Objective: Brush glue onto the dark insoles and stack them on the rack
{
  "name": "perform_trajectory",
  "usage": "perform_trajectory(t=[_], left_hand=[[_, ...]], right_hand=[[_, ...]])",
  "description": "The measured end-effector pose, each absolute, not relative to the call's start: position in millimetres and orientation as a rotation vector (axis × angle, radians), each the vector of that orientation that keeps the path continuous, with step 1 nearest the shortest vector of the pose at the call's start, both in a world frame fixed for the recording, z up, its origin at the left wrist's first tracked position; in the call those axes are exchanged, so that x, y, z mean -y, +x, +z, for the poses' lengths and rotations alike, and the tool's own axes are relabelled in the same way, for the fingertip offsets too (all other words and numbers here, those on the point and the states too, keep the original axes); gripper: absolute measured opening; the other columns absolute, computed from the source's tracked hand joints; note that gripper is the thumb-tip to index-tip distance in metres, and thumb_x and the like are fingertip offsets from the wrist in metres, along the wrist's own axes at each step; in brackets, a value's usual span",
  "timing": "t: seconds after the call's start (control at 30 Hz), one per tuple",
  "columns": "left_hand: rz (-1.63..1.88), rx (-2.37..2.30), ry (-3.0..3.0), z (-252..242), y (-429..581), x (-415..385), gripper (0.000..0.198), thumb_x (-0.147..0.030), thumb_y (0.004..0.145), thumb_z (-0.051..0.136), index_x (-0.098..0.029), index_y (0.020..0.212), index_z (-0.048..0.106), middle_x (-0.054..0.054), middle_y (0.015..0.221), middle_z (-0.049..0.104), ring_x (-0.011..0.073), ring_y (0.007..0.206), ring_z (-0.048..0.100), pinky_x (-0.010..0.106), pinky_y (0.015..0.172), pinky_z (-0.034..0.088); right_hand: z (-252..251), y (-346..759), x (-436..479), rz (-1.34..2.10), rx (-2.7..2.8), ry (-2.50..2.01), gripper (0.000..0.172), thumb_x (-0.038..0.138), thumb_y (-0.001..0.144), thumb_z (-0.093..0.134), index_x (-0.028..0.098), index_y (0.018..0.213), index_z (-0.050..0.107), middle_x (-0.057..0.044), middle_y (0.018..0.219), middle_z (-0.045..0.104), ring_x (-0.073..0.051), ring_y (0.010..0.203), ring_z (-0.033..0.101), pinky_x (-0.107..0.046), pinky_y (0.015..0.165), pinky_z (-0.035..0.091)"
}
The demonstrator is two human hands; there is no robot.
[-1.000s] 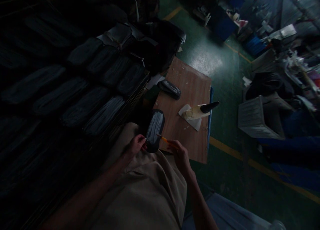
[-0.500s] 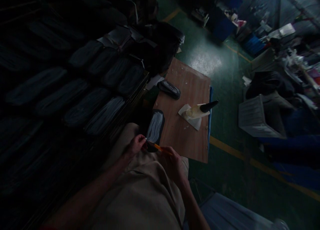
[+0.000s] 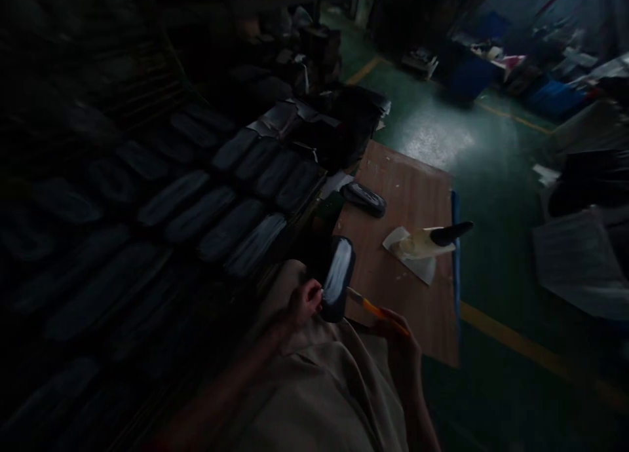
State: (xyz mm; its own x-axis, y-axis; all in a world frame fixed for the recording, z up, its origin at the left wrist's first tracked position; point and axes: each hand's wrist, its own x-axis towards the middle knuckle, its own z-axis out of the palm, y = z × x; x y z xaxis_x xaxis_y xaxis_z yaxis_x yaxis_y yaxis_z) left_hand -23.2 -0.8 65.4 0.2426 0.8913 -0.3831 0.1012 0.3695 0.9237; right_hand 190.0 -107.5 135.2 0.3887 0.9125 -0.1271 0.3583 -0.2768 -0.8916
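My left hand (image 3: 307, 299) is closed at the left edge of a dark oblong pad (image 3: 338, 275), which looks like a shoe sole with a whitish smear along its top face. It is held above my lap, beside a wooden board. Between the fingers of my right hand (image 3: 400, 340) is a paintbrush (image 3: 376, 309) with an orange handle. The brush tip is close to the pad's right edge; whether it touches cannot be made out. On the board, a pale cut container (image 3: 413, 244) lies on a white sheet, with a black tapered piece (image 3: 453, 232) at its end.
The wooden board (image 3: 378, 268) stands on my right, with more dark smeared pads (image 3: 364, 198) at its far left. Rows of similar pads (image 3: 258, 242) fill a rack on the left. A whitish crate (image 3: 572, 259) is on the green floor at right.
The brush has moved from the pad's near end to its right side. The pad is turned more upright. My view has swung left, so the scene sits further right and lower.
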Motion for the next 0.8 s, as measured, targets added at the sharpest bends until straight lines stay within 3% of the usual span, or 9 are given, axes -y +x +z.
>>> perform_trajectory(t=[0.13,0.23,0.37,0.47,0.57,0.8], left_hand=[[0.736,-1.098,1.259,109.6,-52.7,-6.5,0.019,-0.037,0.082,0.057,-0.019,0.089,0.062,0.003,0.074,0.062,0.0143,0.064,0.059,0.024,0.055,0.046],[0.742,-1.097,1.233,146.3,-94.7,-4.3,0.022,-0.039,0.084,0.058,-0.019,0.093,0.062,0.002,0.072,0.062,0.0140,0.062,0.058,0.024,0.056,0.046],[0.852,-1.334,1.041,178.5,-174.7,14.6,0.029,-0.044,0.075,0.067,-0.020,0.091,0.063,0.001,0.078,0.062,0.0152,0.064,0.060,0.025,0.055,0.051],[0.984,-1.597,0.897,185.7,-245.8,34.2,0.040,-0.047,0.064,0.075,-0.020,0.092,0.064,0.001,0.086,0.064,0.0171,0.069,0.062,0.027,0.055,0.054],[1.060,-1.797,0.800,185.4,-313.9,55.0,0.046,-0.047,0.057,0.079,-0.020,0.091,0.065,-0.001,0.084,0.065,0.0143,0.061,0.060,0.026,0.052,0.053],[0.850,-1.938,0.810,167.0,-401.3,87.8,0.046,-0.048,0.059,0.078,-0.017,0.091,0.064,-0.001,0.064,0.066,0.0139,0.054,0.060,0.023,0.050,0.048]], right_hand=[[124.1,206.3,109.4,0.856,0.927,-1.760,0.035,0.043,0.077,0.066,0.023,0.106,0.066,-0.008,0.094,0.071,-0.024,0.078,0.071,-0.034,0.067,0.061],[118.0,218.1,104.4,0.886,0.854,-1.669,0.041,0.048,0.072,0.070,0.020,0.102,0.068,-0.010,0.095,0.070,-0.026,0.076,0.071,-0.036,0.063,0.063],[116.9,223.2,99.0,0.854,0.941,-1.725,0.049,0.051,0.069,0.072,0.018,0.106,0.067,-0.011,0.092,0.070,-0.028,0.076,0.071,-0.037,0.064,0.063],[114.6,221.7,96.4,0.869,0.953,-1.674,0.051,0.053,0.070,0.071,0.018,0.107,0.067,-0.011,0.089,0.070,-0.029,0.074,0.071,-0.039,0.061,0.064],[113.1,219.2,93.5,0.899,0.959,-1.642,0.051,0.055,0.072,0.070,0.017,0.107,0.067,-0.011,0.087,0.070,-0.028,0.073,0.071,-0.038,0.060,0.064],[126.0,202.8,88.1,0.863,0.986,-1.651,0.048,0.055,0.071,0.070,0.019,0.102,0.069,-0.009,0.084,0.070,-0.026,0.069,0.070,-0.037,0.057,0.063]])
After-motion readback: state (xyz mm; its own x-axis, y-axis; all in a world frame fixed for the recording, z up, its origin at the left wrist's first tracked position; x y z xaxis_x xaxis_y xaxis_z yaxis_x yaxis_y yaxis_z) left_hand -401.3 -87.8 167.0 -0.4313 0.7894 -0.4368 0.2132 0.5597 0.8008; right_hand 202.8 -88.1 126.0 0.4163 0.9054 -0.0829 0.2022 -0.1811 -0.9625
